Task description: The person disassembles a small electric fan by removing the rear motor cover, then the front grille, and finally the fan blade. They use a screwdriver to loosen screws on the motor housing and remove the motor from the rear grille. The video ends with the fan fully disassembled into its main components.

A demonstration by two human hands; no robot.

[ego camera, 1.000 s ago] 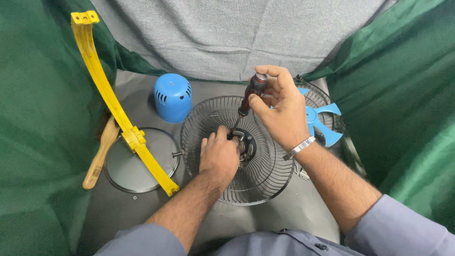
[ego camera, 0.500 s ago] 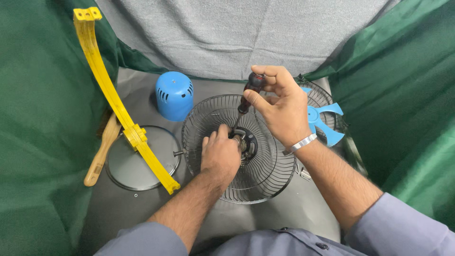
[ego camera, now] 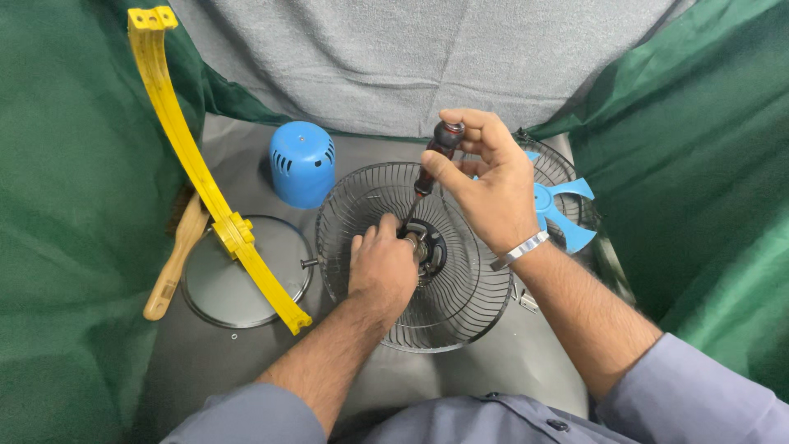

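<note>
**Screwdriver at the fan hub**

A yellow plastic stand arm lay across a round grey base. The left hand closed on the round wire fan guard's hub, steadying it on the desk; the right hand gripped a dark-handled screwdriver, tip down there.

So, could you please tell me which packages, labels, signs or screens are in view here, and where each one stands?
None in view: only fan parts and tools lie on the grey table, among them a wire fan guard and a blue motor cover, neither showing a label.
</note>
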